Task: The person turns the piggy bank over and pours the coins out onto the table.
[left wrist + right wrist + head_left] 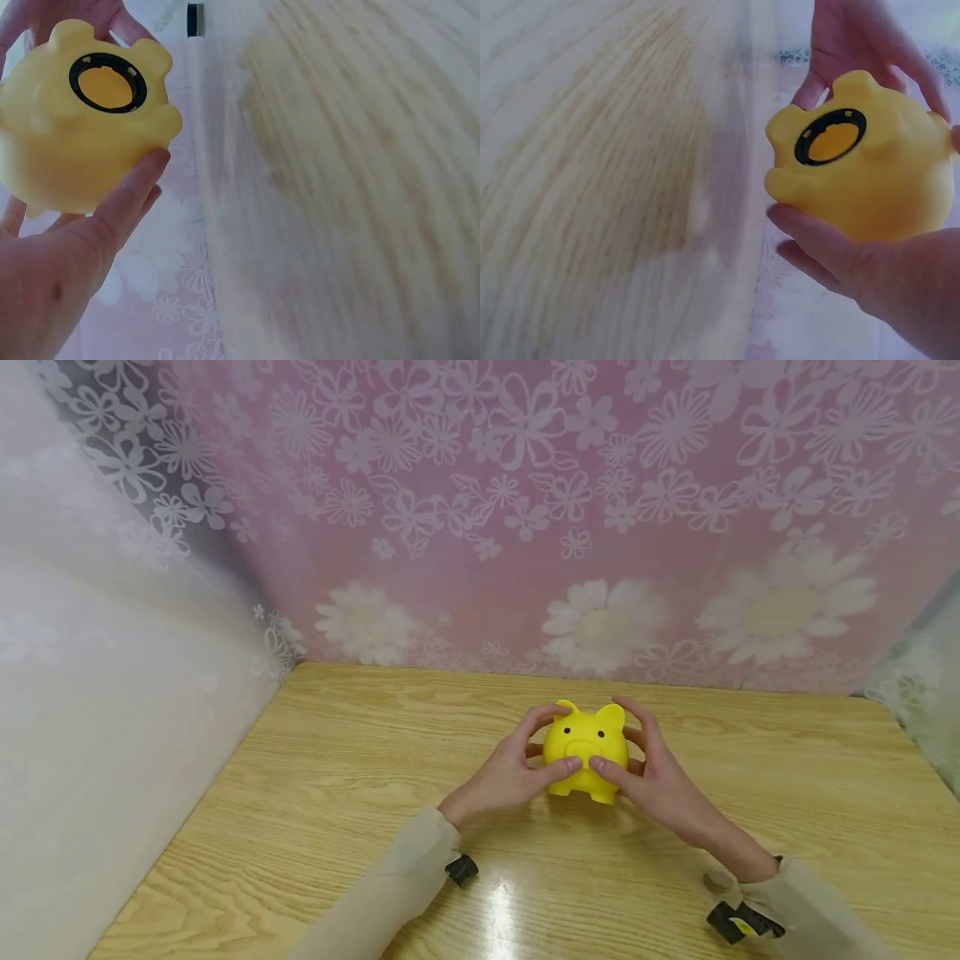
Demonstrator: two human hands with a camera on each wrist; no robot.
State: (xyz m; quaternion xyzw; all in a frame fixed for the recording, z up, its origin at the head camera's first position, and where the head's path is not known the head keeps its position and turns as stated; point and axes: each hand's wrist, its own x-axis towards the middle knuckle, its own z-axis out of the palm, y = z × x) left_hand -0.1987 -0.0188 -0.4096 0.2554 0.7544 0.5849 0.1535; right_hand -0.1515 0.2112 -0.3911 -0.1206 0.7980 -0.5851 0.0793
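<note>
A yellow piggy bank (pixel 584 732) with black dot eyes faces me, held up between both hands over the table. My left hand (pixel 517 768) grips its left side, thumb against the snout and fingers curled behind. On the other side my right hand (pixel 662 781) holds it the same way, its thumb near the left one. Both wrist views show the underside, where a black ring (pixel 74 77) surrounds a round hole between the stubby feet (pixel 784 127). An orange-yellow inside shows through that hole.
The light wood-grain table (pixel 337 768) spreads under both arms. A pink floral cloth (pixel 480 527) hangs along its far edge, and a pale cloth (pixel 112 693) borders the left side. Black wrist devices (pixel 462 870) sit at both beige sleeves.
</note>
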